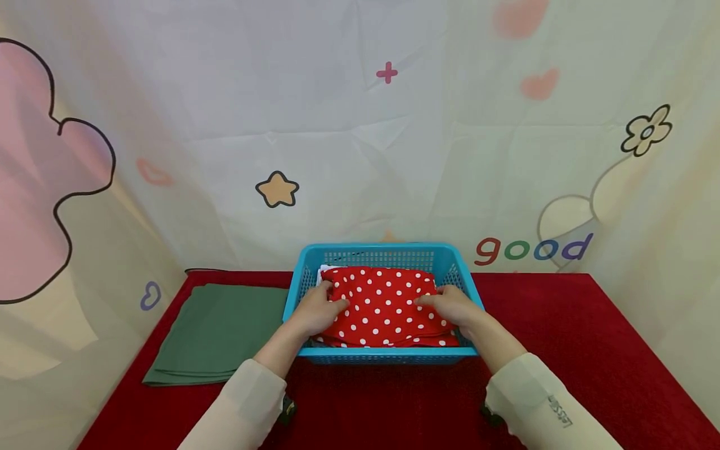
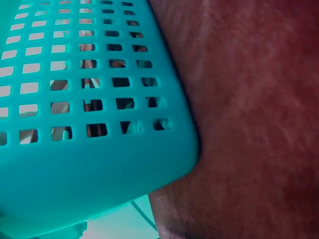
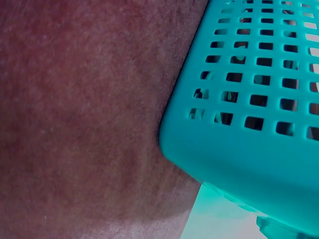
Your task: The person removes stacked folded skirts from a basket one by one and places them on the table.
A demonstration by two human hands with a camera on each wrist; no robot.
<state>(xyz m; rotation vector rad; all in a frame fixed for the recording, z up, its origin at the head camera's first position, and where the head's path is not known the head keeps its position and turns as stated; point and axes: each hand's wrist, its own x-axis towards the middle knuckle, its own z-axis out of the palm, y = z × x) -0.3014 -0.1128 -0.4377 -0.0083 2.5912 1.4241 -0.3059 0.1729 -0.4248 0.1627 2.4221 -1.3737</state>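
A folded red cloth with white polka dots (image 1: 382, 306) lies inside a blue plastic basket (image 1: 388, 356). My left hand (image 1: 319, 309) holds the cloth by its left side, thumb on top of the fabric. At the opposite side my right hand (image 1: 454, 305) grips it in a similar way, its thumb also lying on top. Some of the fingers are hidden at the cloth's sides. A bit of white fabric (image 1: 324, 272) peeks out behind the red cloth. Both wrist views show the basket's perforated wall (image 2: 99, 164) (image 3: 239, 154), with neither hand visible there.
A folded green cloth (image 1: 219, 331) lies to the left of the basket. Dark red fabric (image 1: 562, 350) covers the table. Behind it hangs a pale curtain (image 1: 337, 156) with printed shapes, close to the basket's far side.
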